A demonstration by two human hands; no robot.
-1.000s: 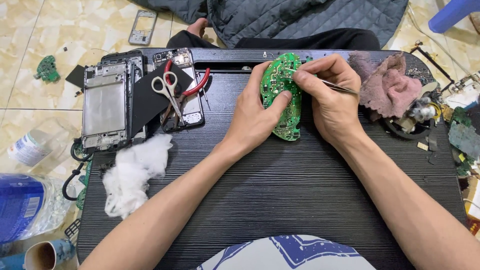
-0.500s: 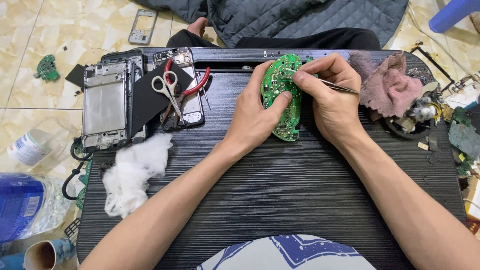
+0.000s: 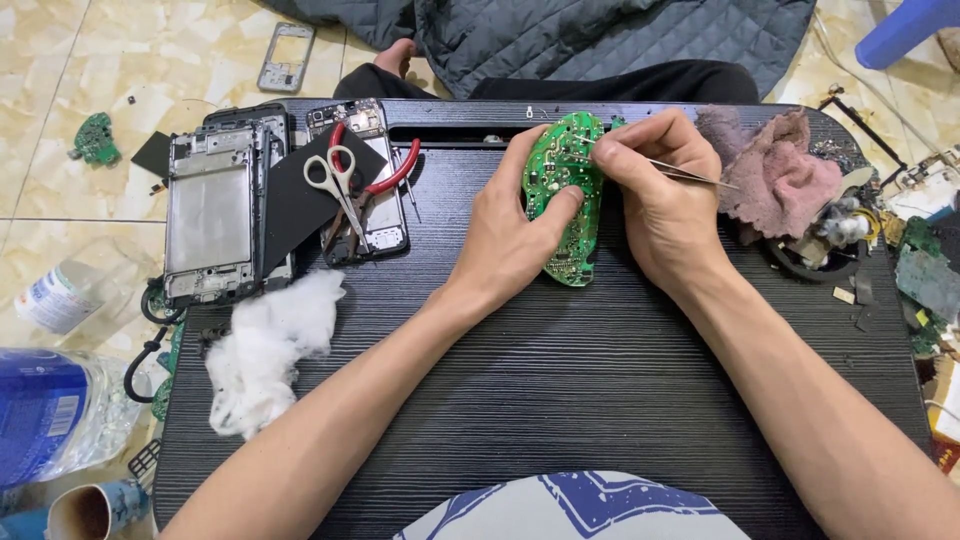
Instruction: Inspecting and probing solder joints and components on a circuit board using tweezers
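The green board [image 3: 562, 195], oval and studded with small parts, lies on the dark ribbed tabletop [image 3: 560, 400], its long axis running away from the person. The left hand [image 3: 505, 240] clamps its left edge, thumb on top. The right hand [image 3: 655, 205] pinches thin metal tweezers [image 3: 670, 168], tips on the board's far end. A pink cloth [image 3: 775, 175] lies to the right.

Green circuit board [image 3: 566, 200], blk desk [image 3: 600, 380]

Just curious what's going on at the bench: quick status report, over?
Left hand steadies green circuit board on black table. Right hand holds tweezers, tips at board's upper part. Scissors, cotton wad lie off left, nothing blocking.
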